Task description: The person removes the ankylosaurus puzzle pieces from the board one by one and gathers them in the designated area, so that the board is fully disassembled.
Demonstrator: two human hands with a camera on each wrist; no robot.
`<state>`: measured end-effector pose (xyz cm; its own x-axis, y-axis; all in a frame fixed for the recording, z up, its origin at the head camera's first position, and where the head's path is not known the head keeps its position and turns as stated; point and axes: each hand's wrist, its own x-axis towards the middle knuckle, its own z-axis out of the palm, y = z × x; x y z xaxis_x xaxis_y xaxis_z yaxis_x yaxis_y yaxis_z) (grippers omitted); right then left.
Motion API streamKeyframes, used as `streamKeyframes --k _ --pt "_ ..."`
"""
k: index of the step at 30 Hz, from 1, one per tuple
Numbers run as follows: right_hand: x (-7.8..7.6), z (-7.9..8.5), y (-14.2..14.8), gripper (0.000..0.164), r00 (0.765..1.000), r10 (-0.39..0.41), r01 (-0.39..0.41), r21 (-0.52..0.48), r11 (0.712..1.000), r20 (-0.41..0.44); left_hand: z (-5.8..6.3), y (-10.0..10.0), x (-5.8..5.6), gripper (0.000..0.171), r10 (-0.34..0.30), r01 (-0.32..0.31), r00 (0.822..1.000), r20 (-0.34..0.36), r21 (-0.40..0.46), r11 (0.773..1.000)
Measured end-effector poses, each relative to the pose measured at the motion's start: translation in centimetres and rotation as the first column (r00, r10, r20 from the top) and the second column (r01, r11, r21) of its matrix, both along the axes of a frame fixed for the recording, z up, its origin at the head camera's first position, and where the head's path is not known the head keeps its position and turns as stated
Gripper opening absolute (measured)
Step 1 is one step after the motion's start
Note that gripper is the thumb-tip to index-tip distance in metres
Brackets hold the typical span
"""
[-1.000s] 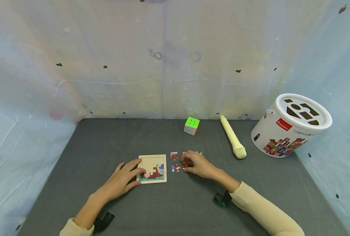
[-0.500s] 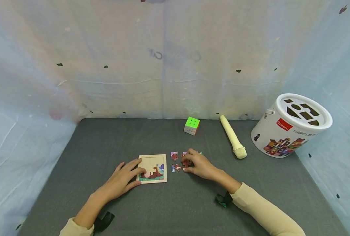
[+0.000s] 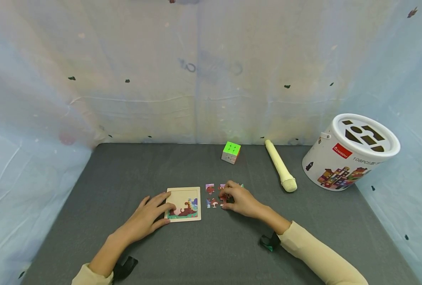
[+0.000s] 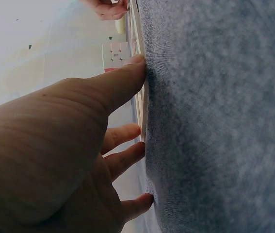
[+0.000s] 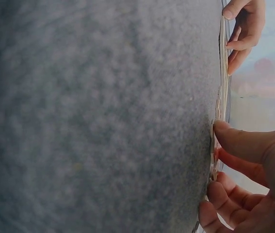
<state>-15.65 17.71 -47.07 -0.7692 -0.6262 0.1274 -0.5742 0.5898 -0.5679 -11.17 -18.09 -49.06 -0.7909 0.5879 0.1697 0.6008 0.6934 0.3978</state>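
Note:
My left hand lies at the left side of a square wooden puzzle board, fingers spread and touching its edge and face. Part of the board's picture is filled in along the bottom and right. In the left wrist view, the thumb rests at the board's rim. My right hand bends over a group of loose puzzle pieces right of the board. Its thumb and index finger pinch one puzzle piece low at the table. Several other pieces, such as a purple-topped one, lie beside it; the hand hides some.
A speed cube with a green top stands behind the pieces. A pale yellow toy microphone lies farther right. At the table's back right corner is a white bucket with shaped holes in its lid. Plastic sheeting surrounds the dark table.
The right hand's fingers shift slightly over the loose pieces while staying in the same place. The left hand and the board have not moved.

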Motion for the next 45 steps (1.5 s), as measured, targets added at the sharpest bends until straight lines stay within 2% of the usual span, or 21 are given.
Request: streamKeyframes --k 11,19,32,37,45 --pt "0.0 -0.2 0.2 0.026 0.999 0.033 -0.033 0.018 0.999 -0.033 -0.4 -0.1 -0.1 0.039 0.002 -0.002 1.000 -0.011 -0.003 1.000" --pt "0.1 -0.1 0.2 0.024 1.000 0.027 -0.026 0.049 0.998 -0.016 -0.5 -0.2 -0.1 0.039 -0.003 0.004 1.000 -0.030 0.011 1.000" --pt "0.0 0.3 0.2 0.023 0.999 0.044 -0.043 0.052 0.998 -0.018 -0.3 -0.2 -0.1 0.037 0.019 -0.018 0.999 0.036 -0.022 1.000" --pt "-0.4 0.8 -0.9 0.027 0.997 0.068 -0.067 0.024 0.997 -0.038 -0.3 -0.3 -0.1 0.037 0.022 -0.022 0.999 0.041 -0.017 1.000" --pt "-0.8 1.4 -4.5 0.035 0.990 0.120 -0.119 0.020 0.993 -0.073 -0.3 -0.2 -0.2 0.038 0.014 -0.014 1.000 0.021 -0.014 1.000"
